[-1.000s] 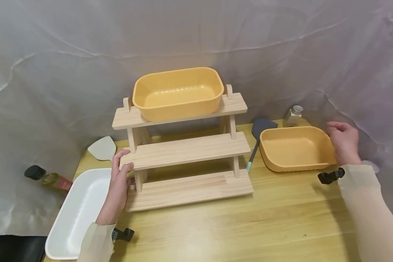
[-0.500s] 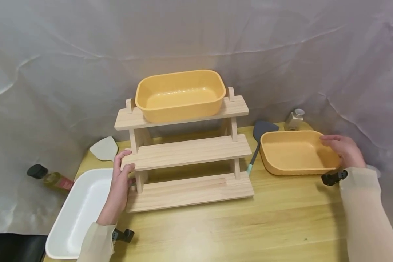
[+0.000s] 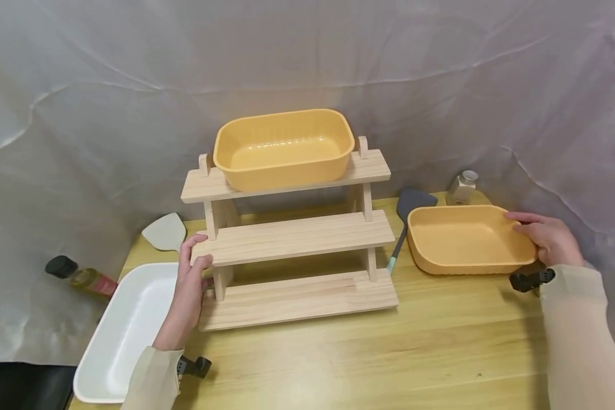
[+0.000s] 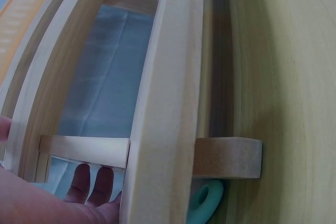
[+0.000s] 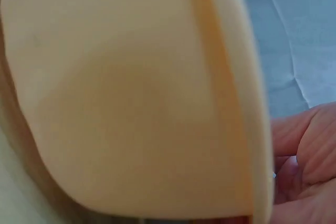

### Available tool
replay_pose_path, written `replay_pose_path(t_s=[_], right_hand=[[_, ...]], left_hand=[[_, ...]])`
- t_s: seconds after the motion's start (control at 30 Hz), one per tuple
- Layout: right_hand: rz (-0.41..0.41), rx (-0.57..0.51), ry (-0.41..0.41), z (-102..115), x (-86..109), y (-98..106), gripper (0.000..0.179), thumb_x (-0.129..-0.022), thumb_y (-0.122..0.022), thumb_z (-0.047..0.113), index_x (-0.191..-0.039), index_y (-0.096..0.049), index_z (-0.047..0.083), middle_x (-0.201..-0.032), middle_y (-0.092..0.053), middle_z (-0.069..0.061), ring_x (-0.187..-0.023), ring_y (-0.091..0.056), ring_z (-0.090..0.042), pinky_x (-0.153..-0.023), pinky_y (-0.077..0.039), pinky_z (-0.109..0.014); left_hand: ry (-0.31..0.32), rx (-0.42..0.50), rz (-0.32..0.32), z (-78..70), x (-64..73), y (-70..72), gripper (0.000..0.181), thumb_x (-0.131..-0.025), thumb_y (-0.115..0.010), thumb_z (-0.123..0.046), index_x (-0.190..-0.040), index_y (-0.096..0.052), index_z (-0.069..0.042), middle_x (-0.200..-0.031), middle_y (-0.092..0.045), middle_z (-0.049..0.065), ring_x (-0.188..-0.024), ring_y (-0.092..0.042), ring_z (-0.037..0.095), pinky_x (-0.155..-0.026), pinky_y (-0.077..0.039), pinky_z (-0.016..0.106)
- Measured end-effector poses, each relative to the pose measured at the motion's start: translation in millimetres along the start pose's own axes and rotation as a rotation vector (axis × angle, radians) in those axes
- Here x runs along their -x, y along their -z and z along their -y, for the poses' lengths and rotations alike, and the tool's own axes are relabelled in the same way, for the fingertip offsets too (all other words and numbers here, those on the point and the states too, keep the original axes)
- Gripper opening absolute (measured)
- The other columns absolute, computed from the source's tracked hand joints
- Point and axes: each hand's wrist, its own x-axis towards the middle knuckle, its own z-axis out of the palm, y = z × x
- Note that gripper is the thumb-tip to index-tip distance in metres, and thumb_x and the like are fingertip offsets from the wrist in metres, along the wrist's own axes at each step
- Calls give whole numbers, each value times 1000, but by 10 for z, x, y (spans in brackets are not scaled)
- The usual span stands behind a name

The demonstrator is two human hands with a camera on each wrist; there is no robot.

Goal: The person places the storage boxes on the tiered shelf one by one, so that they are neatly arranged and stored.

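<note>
Left hand (image 3: 183, 289): left of centre, fingers curled round the left end of the wooden rack (image 3: 307, 296), we guess to steady it.
Right hand (image 3: 557, 242): right side, fingers partly closed, pinching the rim of the low yellow tray (image 3: 463, 242) at its nearest end; we can't see every fingertip.
Low yellow tray: right of frame, by the dark spatula (image 3: 412, 202); lifted or resting, we can't tell.
High yellow tray (image 3: 287, 177): upper centre, between pegs (image 3: 363, 147) that likely stop sliding.
</note>
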Motion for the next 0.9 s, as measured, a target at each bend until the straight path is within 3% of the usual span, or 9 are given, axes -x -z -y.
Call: replay_pose_path(t_s=[0.13, 0.23, 0.33, 0.43, 0.53, 0.63, 0.83, 0.9], right_hand=[[62, -171, 4, 45, 49, -23, 47, -110, -58, 2, -89, -88, 31, -88, -73, 16, -75, -68, -8, -61, -59, -26], [55, -120, 36, 67, 68, -34, 45, -110, -60, 6, -91, -87, 36, -85, -74, 13, -61, -61, -6, -49, -50, -24], [29, -11, 81, 80, 78, -23, 45, -110, -62, 11, -92, -86, 44, -72, -65, 16, -47, -43, -5, -39, -31, -27], [28, 19, 128, 91, 89, 5, 44, -110, -62, 12, -94, -85, 46, -71, -62, 17, -45, -25, -9, -41, -17, -35], [42, -1, 156, 129, 107, 25, 40, -110, -63, 12, -100, -86, 44, -84, -70, 20, -47, -20, -15, -45, -12, -40], [36, 34, 173, 204, 141, 14, 33, -110, -66, 19, -105, -85, 45, -96, -73, 24, -46, -27, -13, -45, -12, -42], [-21, 73, 196, 392, 236, -66, 21, -107, -72, 30, -112, -82, 48, -91, -76, 17, -51, -55, -8, -42, -17, -46], [-35, 84, 211, 459, 276, -100, 21, -107, -72, 30, -114, -80, 49, -88, -76, 15, -48, -55, -10, -41, -18, -47]], left_hand=[[1, 3, 0, 2, 2, -4, 44, -107, -46, -17, -148, -43, -33, -160, -26, -1, -133, -41, 28, -103, -39, 49], [0, 0, 0, 3, 2, -4, 45, -107, -46, -17, -149, -43, -33, -160, -26, -1, -134, -41, 28, -103, -40, 49], [-2, -3, -1, 2, 0, -6, 45, -108, -45, -17, -149, -43, -33, -160, -26, -1, -133, -41, 28, -103, -40, 48], [-4, -6, 0, 4, -2, -8, 45, -108, -45, -17, -150, -43, -32, -160, -26, -1, -133, -42, 28, -102, -40, 49], [-5, -4, 4, 6, -3, -11, 45, -108, -45, -17, -150, -43, -32, -161, -26, -1, -134, -41, 28, -103, -39, 49], [-5, -5, 1, 5, -4, -9, 44, -108, -45, -17, -149, -43, -33, -160, -26, -1, -134, -41, 28, -103, -39, 49], [-8, -1, -2, 4, -2, -10, 43, -108, -45, -17, -148, -44, -33, -160, -26, -1, -134, -41, 28, -103, -39, 50], [-12, 2, -1, 4, -1, -2, 44, -108, -45, -16, -148, -44, -33, -160, -26, -2, -134, -40, 29, -103, -38, 50]])
